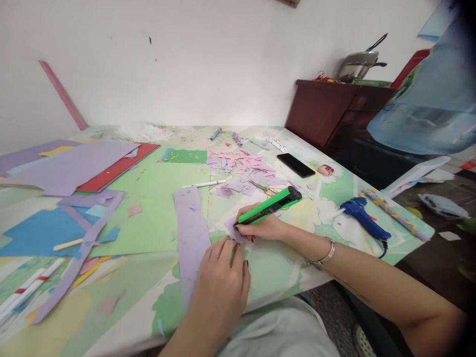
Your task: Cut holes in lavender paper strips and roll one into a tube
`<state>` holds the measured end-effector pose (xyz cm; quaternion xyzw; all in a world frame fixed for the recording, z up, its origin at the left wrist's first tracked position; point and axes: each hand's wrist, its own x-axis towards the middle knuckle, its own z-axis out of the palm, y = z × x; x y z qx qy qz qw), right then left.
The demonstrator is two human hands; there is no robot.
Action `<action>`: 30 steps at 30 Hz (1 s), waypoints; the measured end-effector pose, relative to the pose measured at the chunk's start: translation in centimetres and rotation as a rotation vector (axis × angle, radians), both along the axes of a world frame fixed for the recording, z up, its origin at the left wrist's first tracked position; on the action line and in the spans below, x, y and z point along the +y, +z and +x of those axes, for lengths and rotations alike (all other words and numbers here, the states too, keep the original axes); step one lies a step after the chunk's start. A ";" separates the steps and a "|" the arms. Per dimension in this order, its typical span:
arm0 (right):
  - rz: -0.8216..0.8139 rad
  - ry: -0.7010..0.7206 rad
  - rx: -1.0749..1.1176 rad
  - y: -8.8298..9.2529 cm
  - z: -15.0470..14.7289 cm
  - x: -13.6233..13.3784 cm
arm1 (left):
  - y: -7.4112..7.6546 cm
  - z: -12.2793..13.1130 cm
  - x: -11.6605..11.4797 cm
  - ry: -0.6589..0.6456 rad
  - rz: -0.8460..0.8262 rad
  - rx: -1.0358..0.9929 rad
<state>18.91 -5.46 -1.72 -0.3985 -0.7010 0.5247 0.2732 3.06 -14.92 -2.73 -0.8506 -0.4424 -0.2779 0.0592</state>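
My right hand (264, 223) is closed around a green and black box cutter (269, 204), held at a slant with its handle end pointing up and right. Under that hand, near the cutter's lower end, lies a small purple paper piece (231, 225); the blade itself is hidden. My left hand (223, 277) lies palm down on the tablecloth, fingers bent and a little apart, thumb to the right. Its left side touches a long purple paper strip (191, 223). Whether its fingertips press on the small piece I cannot tell. Gold-handled scissors (269, 189) lie just beyond my right hand.
Pink and purple paper scraps (241, 162) cover the middle back. A black phone (296, 164), a blue glue gun (365, 218) and a decorated paper roll (396, 213) lie right. A green sheet (152, 213), coloured paper (89, 163) and white pens (33, 282) are left.
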 end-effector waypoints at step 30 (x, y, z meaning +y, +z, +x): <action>0.038 0.205 -0.050 1.0 1.3 1.4 | -0.1 -0.3 0.0 0.028 -0.063 0.071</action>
